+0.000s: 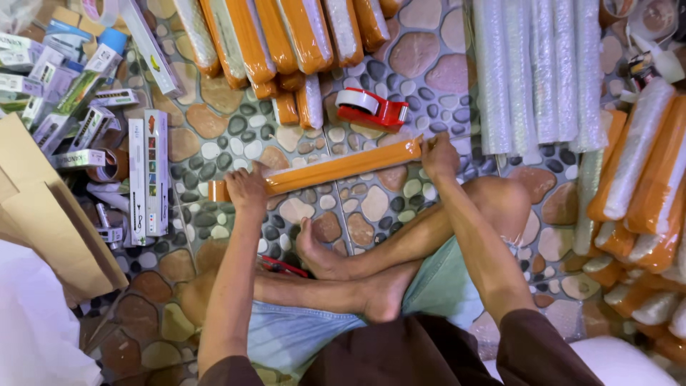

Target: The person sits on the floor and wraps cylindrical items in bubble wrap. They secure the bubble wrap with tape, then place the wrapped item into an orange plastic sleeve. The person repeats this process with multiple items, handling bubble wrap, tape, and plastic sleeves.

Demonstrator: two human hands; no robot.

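A long orange wrapped package [336, 169] lies across the pebble-patterned floor in front of my crossed legs. My left hand [246, 190] presses down on its left part, fingers curled over it. My right hand [437, 156] grips its right end. A red tape dispenser [371, 107] with a white roll sits on the floor just beyond the package. A red-handled tool [282, 267] lies partly hidden under my foot.
Orange-wrapped packages [279, 36] are piled at the top middle and at the right [643, 186]. Bubble-wrap rolls [536, 71] lie at the top right. Small product boxes [146, 171] and a cardboard piece [43, 221] crowd the left.
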